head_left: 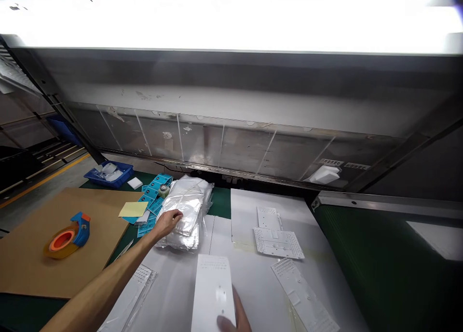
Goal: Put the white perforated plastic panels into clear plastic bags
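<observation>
My left hand [167,222] reaches forward onto a stack of clear plastic bags [186,209], fingers curled on the top bag's near edge. My right hand [235,317] sits at the bottom edge and grips a long white perforated plastic panel [213,291] from below, thumb on its face. The panel lies over the white table sheet [224,235].
Three more white perforated panels [278,243] lie to the right; another in a bag [132,293] lies bottom left. A tape dispenser [68,235] rests on brown cardboard [43,269]. Blue labels [154,197], a yellow note [133,209], a blue tray [108,174] sit behind.
</observation>
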The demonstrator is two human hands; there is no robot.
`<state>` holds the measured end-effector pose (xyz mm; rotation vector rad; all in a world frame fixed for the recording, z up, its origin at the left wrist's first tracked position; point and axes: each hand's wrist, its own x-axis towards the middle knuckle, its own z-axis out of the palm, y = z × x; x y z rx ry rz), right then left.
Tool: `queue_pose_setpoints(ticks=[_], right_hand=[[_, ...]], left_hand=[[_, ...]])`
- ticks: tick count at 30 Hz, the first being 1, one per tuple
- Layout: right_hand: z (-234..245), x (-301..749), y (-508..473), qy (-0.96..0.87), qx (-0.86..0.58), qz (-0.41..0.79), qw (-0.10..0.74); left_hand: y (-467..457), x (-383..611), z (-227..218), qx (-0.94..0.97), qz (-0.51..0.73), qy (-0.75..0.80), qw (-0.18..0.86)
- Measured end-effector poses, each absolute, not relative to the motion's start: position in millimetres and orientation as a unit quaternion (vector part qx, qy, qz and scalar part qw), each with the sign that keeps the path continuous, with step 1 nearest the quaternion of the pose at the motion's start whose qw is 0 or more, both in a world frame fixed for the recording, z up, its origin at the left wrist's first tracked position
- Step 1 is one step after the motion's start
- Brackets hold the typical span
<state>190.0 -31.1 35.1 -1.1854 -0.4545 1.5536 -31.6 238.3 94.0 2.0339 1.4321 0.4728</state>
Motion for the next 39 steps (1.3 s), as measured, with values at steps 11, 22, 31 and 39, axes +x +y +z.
queue_pose_setpoints(ticks=[11, 22, 31, 39], right_hand=[[104.6, 172.1, 170.2, -0.334, -0.482, 0.678, 0.445], [94.0, 198.2, 144.4, -0.296, -0.485, 0.681, 0.461], [72.9, 238.7, 32.5, -0.179, -0.491, 0.659, 0.541], [96.5, 230.3, 53.2, -0.203, -0.497, 0.660, 0.526]], left_hand=[[248.6, -25.8, 137.1, 0.751, 0.250, 0.517, 0.326], [250.3, -28.8, 128.3, 0.733, 0.201, 0.523, 0.385], [238.7, -18.9, 113.1, 0.763, 0.151, 0.477, 0.408], [194.6, -30.5, 125.7, 0.759, 0.164, 0.484, 0.403]])
